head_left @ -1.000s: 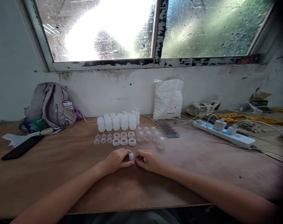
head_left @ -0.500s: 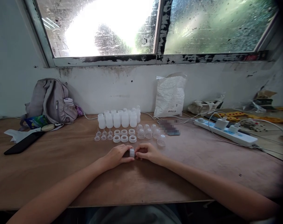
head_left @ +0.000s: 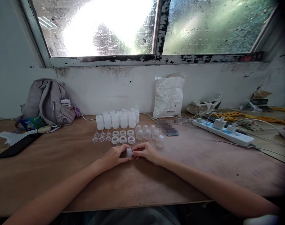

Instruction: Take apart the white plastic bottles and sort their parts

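Observation:
My left hand (head_left: 116, 157) grips a translucent bottle screw ring (head_left: 129, 152) between thumb and fingers, held on its edge just above the table. Close against the ring's right face, the fingertips of my right hand (head_left: 145, 152) are pinched together; whatever is between them is too small to make out. Beyond my hands lie several clear bottle teats (head_left: 101, 138), more screw rings (head_left: 123, 139) in rows, and clear domed caps (head_left: 147, 135). One domed cap (head_left: 159, 143) sits apart, nearer my right hand. White translucent bottles (head_left: 115, 121) stand upright in rows behind them.
A phone-like, blurred-out object (head_left: 168, 128) lies right of the caps, with a white plastic package (head_left: 168, 97) against the wall. A power strip (head_left: 222, 131) with cables is on the right. A grey backpack (head_left: 47, 101) and a black flat object (head_left: 19, 145) are left.
The view has shifted slightly. My left hand still holds the ring, now turned a little so its ridged side shows more; my right fingertips stay at its right face.

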The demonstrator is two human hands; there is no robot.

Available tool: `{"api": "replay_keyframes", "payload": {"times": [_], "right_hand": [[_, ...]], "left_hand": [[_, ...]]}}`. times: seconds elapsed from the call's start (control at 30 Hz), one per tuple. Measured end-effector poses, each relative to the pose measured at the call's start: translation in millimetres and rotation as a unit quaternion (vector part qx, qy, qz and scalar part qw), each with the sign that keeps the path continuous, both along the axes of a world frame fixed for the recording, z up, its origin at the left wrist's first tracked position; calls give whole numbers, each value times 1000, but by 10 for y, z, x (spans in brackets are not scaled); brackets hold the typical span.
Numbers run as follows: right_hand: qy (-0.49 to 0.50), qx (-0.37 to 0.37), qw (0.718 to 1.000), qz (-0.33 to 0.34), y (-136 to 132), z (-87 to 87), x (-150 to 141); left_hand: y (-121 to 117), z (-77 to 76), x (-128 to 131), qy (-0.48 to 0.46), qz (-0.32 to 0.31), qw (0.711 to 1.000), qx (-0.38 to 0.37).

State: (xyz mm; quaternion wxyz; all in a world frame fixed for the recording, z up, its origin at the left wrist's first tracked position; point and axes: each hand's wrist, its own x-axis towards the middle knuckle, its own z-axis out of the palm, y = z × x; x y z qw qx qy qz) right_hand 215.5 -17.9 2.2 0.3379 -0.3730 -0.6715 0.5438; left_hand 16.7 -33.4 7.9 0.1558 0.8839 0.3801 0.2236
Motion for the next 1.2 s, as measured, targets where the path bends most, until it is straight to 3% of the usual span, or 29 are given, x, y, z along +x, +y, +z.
{"api": "replay_keyframes", "payload": {"times": [0.27, 0.47, 0.6, 0.8, 1.0, 1.1, 1.2], "right_hand": [[109, -45, 993, 12, -17, -4, -69], [118, -32, 992, 37, -57, 30, -64], [86, 24, 996, 4, -70, 27, -69], [-17, 158, 987, -11, -77, -25, -113], [-61, 189, 980, -10, -100, -7, -115], [-106, 255, 960, -39, -82, -4, -99], [-159, 362, 917, -48, -37, -20, -135]], "left_hand": [[-10, 11, 33, -11, 1, 1000, -16], [2, 30, 58, -55, 0, 998, -43], [31, 1, 56, -61, -21, 998, -6], [77, -47, 20, -56, 13, 998, 18], [43, -1, -92, -30, -9, 999, 23], [6, 12, -210, -21, -5, 999, 31], [1, 6, -435, -6, 26, 999, 46]]}}
